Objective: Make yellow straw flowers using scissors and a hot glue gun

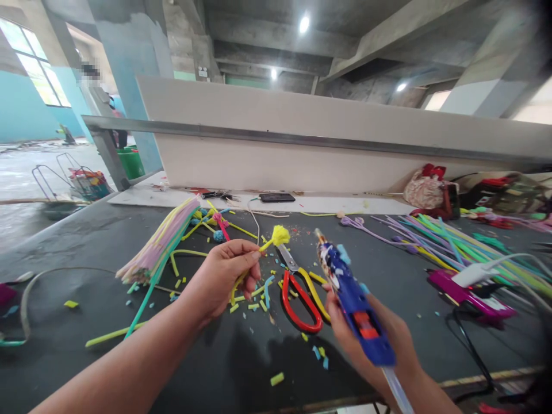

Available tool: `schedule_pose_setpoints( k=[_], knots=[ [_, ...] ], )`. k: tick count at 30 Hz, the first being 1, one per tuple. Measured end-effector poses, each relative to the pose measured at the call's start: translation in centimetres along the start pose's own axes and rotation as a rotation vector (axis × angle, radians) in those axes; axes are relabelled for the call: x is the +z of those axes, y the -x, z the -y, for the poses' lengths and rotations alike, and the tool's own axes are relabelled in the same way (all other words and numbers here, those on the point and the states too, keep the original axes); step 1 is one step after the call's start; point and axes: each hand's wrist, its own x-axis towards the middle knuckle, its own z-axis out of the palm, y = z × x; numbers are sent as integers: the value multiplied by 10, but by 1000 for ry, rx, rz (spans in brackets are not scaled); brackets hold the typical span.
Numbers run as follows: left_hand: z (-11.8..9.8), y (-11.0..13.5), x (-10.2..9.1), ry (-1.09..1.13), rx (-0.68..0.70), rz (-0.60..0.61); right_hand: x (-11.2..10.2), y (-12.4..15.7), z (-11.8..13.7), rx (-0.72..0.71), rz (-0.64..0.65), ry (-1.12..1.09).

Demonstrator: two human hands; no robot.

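Observation:
My left hand [226, 276] is closed in a pinch on a yellow pipe cleaner [276, 237] whose tip is coiled into a fuzzy ball, held above the dark table. My right hand [366, 339] grips a blue glue gun [351, 296] with an orange trigger. Its nozzle points up and left, toward the yellow ball, a short gap away. Between the hands, scissors [302, 293] with red and yellow handles lie flat on the table.
A bundle of pastel pipe cleaners [161, 244] lies left, more coloured ones [452, 241] right. Cut scraps litter the dark table [107, 368]. A pink tool [468, 293] with cables sits right, a phone [276, 197] by the white board. A person stands far left.

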Motion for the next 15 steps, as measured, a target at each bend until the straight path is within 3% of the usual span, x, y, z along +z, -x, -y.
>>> schedule_pose_setpoints(
  k=[2,4,9,13,15],
  knots=[
    [0,-1,-3,71,-59,71,-10,-16,-14,72,59,176],
    [0,-1,-5,139,-119,156,-16,-30,-31,231,93,373],
    [4,0,-7,260,-220,320,-16,-38,-71,401,263,407],
    [8,3,-5,254,-243,359,-17,-37,-69,408,304,467],
    [10,4,-3,214,-245,362,-19,-37,-54,363,199,557]
  ],
)
